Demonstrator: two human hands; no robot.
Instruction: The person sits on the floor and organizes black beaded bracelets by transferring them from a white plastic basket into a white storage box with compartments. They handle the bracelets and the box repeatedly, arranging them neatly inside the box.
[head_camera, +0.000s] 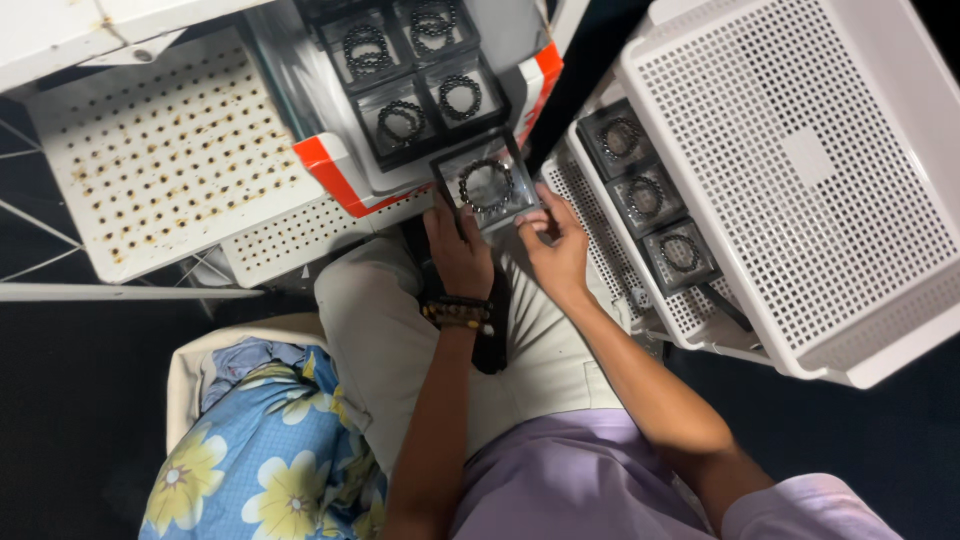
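Landmark: clear bracelet box (487, 186), held over lap.
White perforated basket (800, 170) right of box, tipped, bare.
White mesh tray (590, 215) just right of box, row of three boxed dark-bead bracelets (648, 198) inside.
Red-edged carton (335, 170) just above-left of box, more boxed bracelets (420, 75) in it.
Left hand (460, 250) grips box's lower left edge; beaded wristbands (458, 313) below.
Right hand (555, 245) pinches box's lower right corner.

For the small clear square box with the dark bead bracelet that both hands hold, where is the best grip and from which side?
Probably by the two opposite side edges of the small clear square box with the dark bead bracelet, coming from the near side. It lies flat and thin, its clear top is broad, and the left hand and right hand already pinch its near corners.
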